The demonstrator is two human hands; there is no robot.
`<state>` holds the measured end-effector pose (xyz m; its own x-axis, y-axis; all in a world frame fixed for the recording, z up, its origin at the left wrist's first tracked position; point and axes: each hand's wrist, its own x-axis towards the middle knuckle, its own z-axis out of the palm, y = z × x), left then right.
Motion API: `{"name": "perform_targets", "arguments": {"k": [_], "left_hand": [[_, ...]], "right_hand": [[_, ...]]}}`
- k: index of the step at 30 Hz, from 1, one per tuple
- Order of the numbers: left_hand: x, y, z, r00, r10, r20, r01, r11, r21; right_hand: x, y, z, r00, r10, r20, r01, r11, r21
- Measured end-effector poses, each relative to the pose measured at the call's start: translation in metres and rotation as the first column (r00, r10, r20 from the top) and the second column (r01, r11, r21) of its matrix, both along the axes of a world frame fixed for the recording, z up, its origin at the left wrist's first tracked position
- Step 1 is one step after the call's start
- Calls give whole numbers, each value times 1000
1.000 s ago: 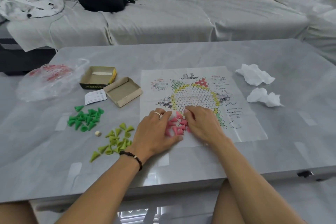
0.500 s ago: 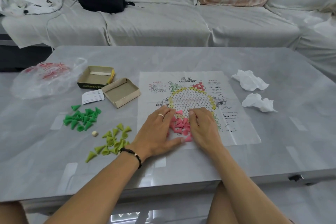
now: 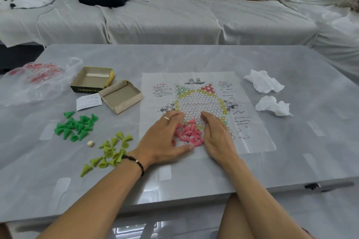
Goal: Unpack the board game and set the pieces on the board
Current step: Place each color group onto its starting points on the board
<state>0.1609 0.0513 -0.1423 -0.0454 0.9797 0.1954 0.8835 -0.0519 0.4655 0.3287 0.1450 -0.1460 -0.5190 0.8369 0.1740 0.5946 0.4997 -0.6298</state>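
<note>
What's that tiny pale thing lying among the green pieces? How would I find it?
Start at the grey table, left of the paper game board. Between the dark green cones and the yellow-green cones lies a small die. It is the only cream, blocky piece; its neighbours are all coloured cones.

Pink cones (image 3: 188,133) between the hands, dark green cones (image 3: 76,126) and light green cones (image 3: 111,151) beside left hand (image 3: 162,137), white board (image 3: 204,103) with colourful circles

pieces (image 3: 189,134) on board (image 3: 202,101), between hands
</note>
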Motion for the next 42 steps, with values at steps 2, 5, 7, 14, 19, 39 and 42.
{"name": "perform_targets", "arguments": {"k": [2,5,7,14,19,39,42], "left_hand": [[-10,-9,0,995,12,-101,-23,994,-107],[-14,-13,-1,961,-44,-274,-37,958,-283],[-12,-8,0,951,-61,-304,-40,948,-316],[0,6,4,957,-103,-270,7,943,-334],[-9,-5,7,974,-50,-221,-17,957,-291],[-69,-153,-4,903,422,-77,-425,905,-24],[-79,-152,-7,918,358,-168,-369,929,-34]], "right_hand": [[-3,4,4,997,68,40,-67,998,-12],[-12,7,8,976,171,132,-164,985,-60],[-15,4,9,962,212,170,-205,977,-55],[-11,-1,4,988,145,48,-142,988,-58],[-2,-3,4,998,42,46,-43,999,5],[-106,-122,26,869,434,239,-452,891,27],[-121,-117,24,818,468,336,-514,856,61]]}}
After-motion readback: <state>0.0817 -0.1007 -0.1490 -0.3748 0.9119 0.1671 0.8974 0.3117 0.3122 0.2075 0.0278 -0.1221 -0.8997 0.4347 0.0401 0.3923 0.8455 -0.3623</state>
